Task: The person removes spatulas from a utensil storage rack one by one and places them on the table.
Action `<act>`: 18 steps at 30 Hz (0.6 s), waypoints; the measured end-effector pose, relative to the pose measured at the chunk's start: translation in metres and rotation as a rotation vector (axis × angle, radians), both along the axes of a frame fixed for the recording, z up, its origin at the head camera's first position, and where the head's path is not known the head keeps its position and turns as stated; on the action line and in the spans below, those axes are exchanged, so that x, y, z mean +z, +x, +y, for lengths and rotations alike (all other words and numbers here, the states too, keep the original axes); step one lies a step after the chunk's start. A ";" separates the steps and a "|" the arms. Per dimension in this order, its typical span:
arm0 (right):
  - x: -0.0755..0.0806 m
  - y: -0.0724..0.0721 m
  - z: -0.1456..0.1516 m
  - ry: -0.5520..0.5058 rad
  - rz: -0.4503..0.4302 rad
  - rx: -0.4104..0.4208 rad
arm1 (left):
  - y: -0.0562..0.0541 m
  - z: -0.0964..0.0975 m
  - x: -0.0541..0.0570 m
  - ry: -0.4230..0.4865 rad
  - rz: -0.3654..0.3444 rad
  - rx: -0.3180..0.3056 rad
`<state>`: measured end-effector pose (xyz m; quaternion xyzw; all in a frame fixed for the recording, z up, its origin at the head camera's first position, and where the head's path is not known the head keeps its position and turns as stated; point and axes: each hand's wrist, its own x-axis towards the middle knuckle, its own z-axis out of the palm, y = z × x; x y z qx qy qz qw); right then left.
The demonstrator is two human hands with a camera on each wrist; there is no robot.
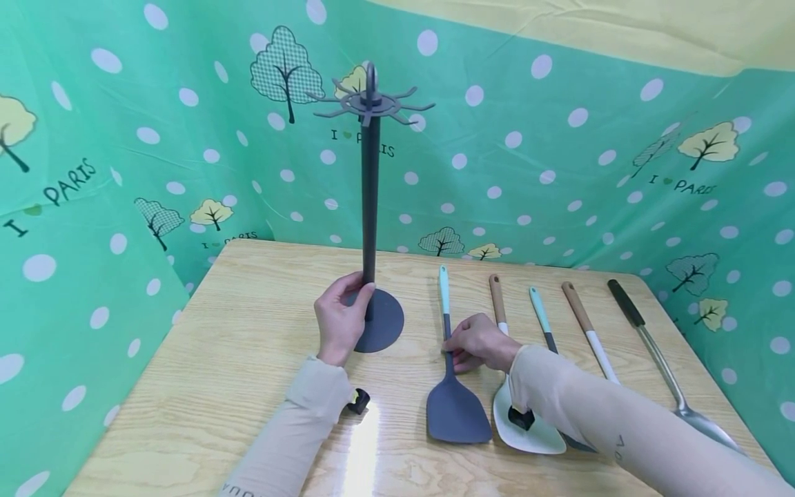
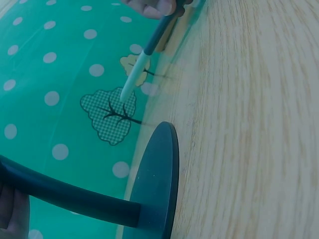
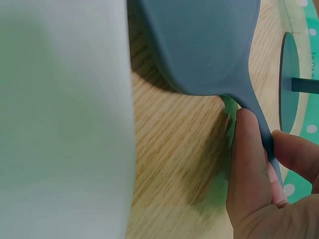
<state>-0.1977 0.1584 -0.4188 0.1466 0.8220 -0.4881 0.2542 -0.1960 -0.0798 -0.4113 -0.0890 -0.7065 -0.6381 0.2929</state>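
A dark grey utensil stand (image 1: 370,200) with a round base and a ring of hooks on top stands upright on the table. My left hand (image 1: 341,319) grips its pole just above the base. To the right, my right hand (image 1: 479,343) pinches a grey turner (image 1: 457,413) by the lower part of its handle between thumb and fingers. The turner has a mint handle end (image 2: 134,74), seen in the left wrist view, and its broad blade (image 3: 209,50) points toward me. Whether the blade touches the table, I cannot tell.
Right of the turner lie a white turner (image 1: 528,436) with a wooden handle end, a mint-ended utensil (image 1: 540,309), a wood-and-white handle (image 1: 580,310) and a steel utensil (image 1: 661,362) with a black grip. My right sleeve partly covers them. A green dotted cloth (image 1: 528,172) hangs behind the table.
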 end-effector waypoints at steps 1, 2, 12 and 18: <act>0.000 0.000 0.000 0.003 0.001 0.005 | 0.000 0.000 0.000 0.000 0.002 0.000; 0.000 0.000 0.000 0.005 0.000 0.007 | 0.000 0.000 0.000 -0.001 0.001 0.000; 0.000 0.001 -0.002 0.017 -0.008 0.023 | -0.001 0.000 -0.002 -0.002 0.007 0.008; -0.001 0.002 -0.003 0.034 -0.003 0.022 | 0.000 0.000 -0.001 0.002 0.013 0.001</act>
